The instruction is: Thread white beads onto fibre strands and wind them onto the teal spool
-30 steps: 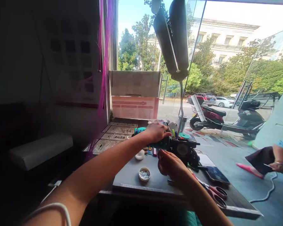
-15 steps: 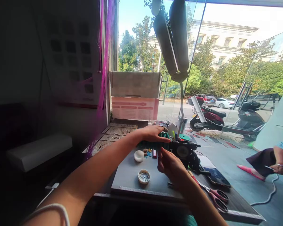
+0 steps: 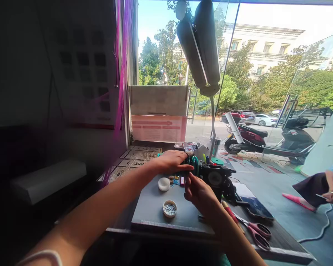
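My left hand (image 3: 172, 161) reaches over the grey mat (image 3: 155, 207) and holds a green spool-like part (image 3: 194, 163) against the left end of a black machine (image 3: 218, 178). My right hand (image 3: 198, 190) hovers just in front of the machine, fingers curled near its left side; whether it pinches anything is hidden. A small white cup (image 3: 163, 183) and a round dish of tiny beads (image 3: 170, 208) sit on the mat left of my right hand.
Red-handled scissors (image 3: 255, 232) lie by my right forearm, a dark phone (image 3: 254, 204) beyond them. A desk lamp (image 3: 201, 51) hangs overhead on a thin stem. Calendar cards (image 3: 135, 157) lie at the back left. Another person's arm (image 3: 329, 184) shows outside at right.
My left hand has drawn back slightly toward me, bringing the green part to the machine's left end. My right hand has edged left and stayed close to the machine.
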Action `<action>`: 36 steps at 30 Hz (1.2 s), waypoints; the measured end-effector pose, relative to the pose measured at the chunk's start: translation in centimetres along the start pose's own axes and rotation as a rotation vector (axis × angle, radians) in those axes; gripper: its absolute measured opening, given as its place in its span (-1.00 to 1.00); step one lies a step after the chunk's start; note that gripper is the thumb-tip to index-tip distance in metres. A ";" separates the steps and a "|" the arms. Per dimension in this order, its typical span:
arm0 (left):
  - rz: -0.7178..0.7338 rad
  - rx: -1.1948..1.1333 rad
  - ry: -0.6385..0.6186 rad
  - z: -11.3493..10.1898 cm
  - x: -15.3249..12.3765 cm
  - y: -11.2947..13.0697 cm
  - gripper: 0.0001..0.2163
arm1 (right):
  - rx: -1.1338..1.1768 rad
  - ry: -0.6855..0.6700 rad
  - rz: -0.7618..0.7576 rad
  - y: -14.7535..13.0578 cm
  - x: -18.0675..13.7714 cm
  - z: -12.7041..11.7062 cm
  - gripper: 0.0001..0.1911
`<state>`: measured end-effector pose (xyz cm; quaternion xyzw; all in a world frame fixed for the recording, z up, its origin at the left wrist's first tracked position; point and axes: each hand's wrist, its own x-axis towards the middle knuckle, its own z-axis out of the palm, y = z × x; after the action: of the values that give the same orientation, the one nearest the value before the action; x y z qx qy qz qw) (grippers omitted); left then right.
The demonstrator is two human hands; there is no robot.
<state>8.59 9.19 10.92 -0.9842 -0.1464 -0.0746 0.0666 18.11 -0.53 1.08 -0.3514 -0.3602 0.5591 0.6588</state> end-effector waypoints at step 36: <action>-0.060 0.046 0.045 0.9 0.5 -0.2 -0.53 | -0.795 0.286 -0.728 -1.2 -1.9 -0.6 -0.62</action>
<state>9.14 9.72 10.11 -0.9757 -0.1758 -0.0954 0.0900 18.96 -2.64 1.68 -0.4981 -0.5486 0.0635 0.6685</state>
